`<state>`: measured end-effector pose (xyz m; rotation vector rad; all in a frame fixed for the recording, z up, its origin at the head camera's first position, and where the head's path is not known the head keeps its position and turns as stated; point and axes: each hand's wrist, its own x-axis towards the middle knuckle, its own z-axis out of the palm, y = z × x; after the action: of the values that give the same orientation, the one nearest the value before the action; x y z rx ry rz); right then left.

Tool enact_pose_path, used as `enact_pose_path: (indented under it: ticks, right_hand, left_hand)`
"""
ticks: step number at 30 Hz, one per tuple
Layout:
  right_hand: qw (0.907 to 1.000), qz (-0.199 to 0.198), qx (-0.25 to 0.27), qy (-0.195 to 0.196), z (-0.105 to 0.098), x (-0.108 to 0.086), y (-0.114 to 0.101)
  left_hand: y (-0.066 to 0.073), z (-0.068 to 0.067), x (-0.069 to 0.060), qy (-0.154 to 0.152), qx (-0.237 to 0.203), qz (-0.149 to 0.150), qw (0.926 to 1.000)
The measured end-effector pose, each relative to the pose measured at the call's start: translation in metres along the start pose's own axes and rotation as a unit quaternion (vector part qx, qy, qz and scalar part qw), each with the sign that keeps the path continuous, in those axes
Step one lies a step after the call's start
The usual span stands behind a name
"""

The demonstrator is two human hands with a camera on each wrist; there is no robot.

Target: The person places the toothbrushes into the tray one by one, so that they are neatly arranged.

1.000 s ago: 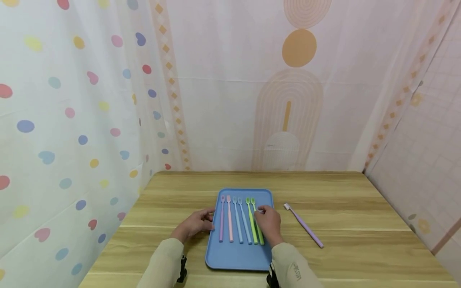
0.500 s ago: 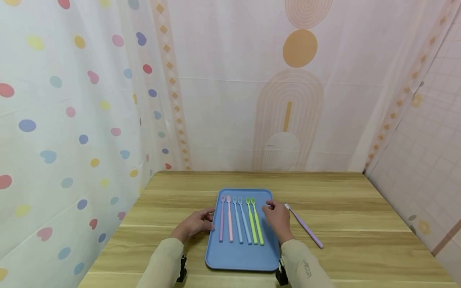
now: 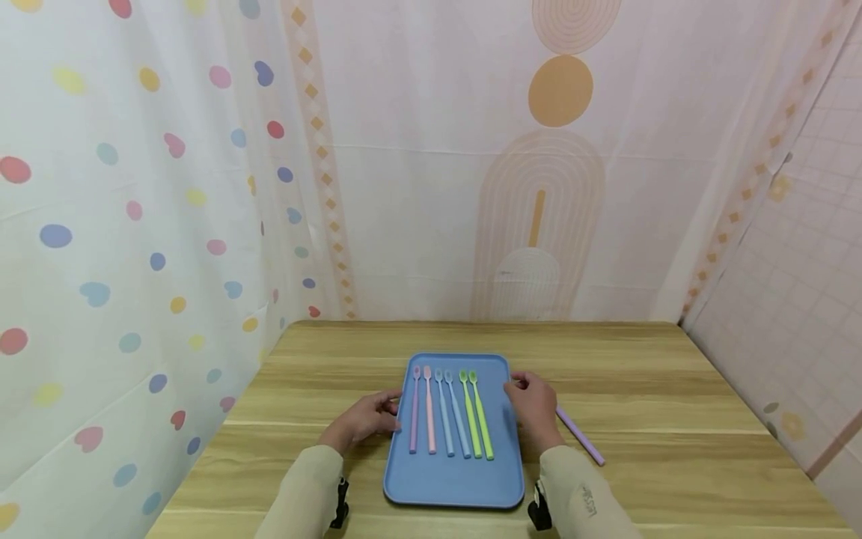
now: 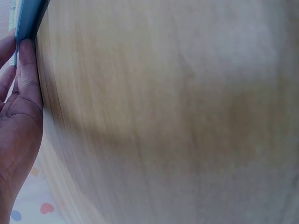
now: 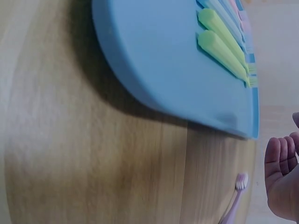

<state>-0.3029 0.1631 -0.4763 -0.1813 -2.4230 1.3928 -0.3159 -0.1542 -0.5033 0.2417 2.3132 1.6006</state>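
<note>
A blue tray (image 3: 454,483) lies on the table, with several toothbrushes side by side on it, heads toward the far end. From left to right come a purple toothbrush (image 3: 414,419), a pink toothbrush (image 3: 430,419), two light blue toothbrushes (image 3: 447,423) and two green toothbrushes (image 3: 482,423). My left hand (image 3: 364,421) touches the tray's left rim with relaxed fingers. Over the tray's right edge hovers my right hand (image 3: 533,404), fingers loosely bent around nothing visible. Another purple toothbrush (image 3: 581,436) lies on the table beyond it; the hand hides its head, which the right wrist view shows.
The wooden table (image 3: 673,419) extends on both sides of the tray. A patterned curtain (image 3: 417,224) hangs along the table's far edge, and a dotted curtain (image 3: 135,337) hangs at the left.
My right hand has moved rightward from above the green toothbrushes, past the tray's right edge, and now covers the loose purple toothbrush's head. My left hand has stayed at the rim.
</note>
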Motion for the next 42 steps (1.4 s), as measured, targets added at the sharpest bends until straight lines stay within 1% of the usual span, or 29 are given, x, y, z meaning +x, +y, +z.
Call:
enact_pose_path:
  ticks: [7,12,16,20,27,30,35,40,42]
  right_hand:
    - [0.9999,-0.001,-0.013,0.004,-0.010,0.001,-0.001]
    - [0.9999,0.007,-0.010,-0.010,-0.018,0.000,0.000]
    - [0.9999,0.008,-0.011,-0.009,-0.023,0.002,0.004]
    - [0.9998,0.007,-0.016,-0.002,-0.030,0.004,0.009]
    - [0.9996,0.018,-0.021,-0.008,-0.042,0.011,0.022]
    - [0.9994,0.021,-0.026,-0.008,-0.048,0.012,0.026]
    - [0.9988,0.022,-0.044,-0.010,-0.060,0.014,0.034]
    - [0.9979,0.029,-0.054,-0.023,-0.073,0.015,0.046]
    - [0.9974,0.031,-0.055,-0.035,-0.077,0.015,0.050]
  left_hand:
    - [0.000,0.000,0.000,-0.001,0.002,0.005,1.0000]
    - [0.000,0.001,0.001,-0.002,0.009,0.004,1.0000]
    - [0.000,0.001,0.001,0.000,0.014,0.004,0.9999]
    - [-0.001,0.001,0.001,0.004,0.018,0.004,0.9998]
    - [-0.002,0.001,0.002,0.004,0.017,0.007,0.9998]
    - [-0.001,0.000,0.003,0.005,0.015,0.004,0.9999]
    - [-0.002,-0.001,0.004,0.009,0.012,0.001,0.9999]
    - [-0.002,0.000,0.004,0.011,0.011,-0.005,0.9999]
    - [-0.002,0.000,0.003,0.010,0.010,-0.004,0.9999]
